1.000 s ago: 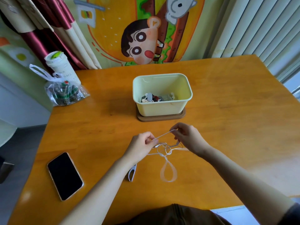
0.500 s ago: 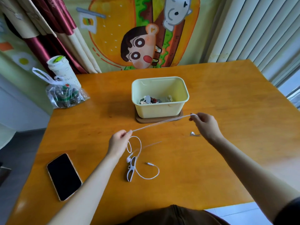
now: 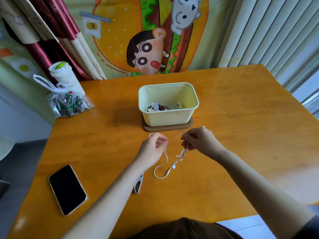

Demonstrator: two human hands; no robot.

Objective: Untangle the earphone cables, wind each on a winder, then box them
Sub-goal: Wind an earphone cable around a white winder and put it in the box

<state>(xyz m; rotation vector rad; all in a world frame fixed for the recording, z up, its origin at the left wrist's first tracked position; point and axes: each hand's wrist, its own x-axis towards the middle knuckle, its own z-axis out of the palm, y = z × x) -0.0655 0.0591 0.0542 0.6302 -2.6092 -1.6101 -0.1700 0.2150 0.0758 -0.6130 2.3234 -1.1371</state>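
Both hands work over the near middle of the orange wooden counter (image 3: pixel 241 131). The left hand (image 3: pixel 152 150) has its fingers curled in and pinches the white earphone cable (image 3: pixel 174 135). The right hand (image 3: pixel 202 142), just to its right, pinches the same cable between thumb and curled fingers. A short span of cable runs raised between the two hands. From there it drops in a small knot below the right hand, and an earbud (image 3: pixel 174 166) and a loose loop reach the counter nearer the person. A pale winder (image 3: pixel 138 186) lies on the counter near the loop, its far end hidden under the left forearm. Just beyond the hands stands a pale yellow box (image 3: pixel 165 118) on a brown tray (image 3: pixel 189 125), and a small heap of already wound earphones (image 3: pixel 160 106) lies in the bottom of the box. A dark phone (image 3: pixel 67 189) lies face up at the near left, well apart from the cable. At the far left corner a clear plastic bag (image 3: pixel 69 104) leans against a white cup (image 3: pixel 62 75). Behind the counter hang a cartoon cloth, red and cream curtains, and pale vertical blinds on the right.
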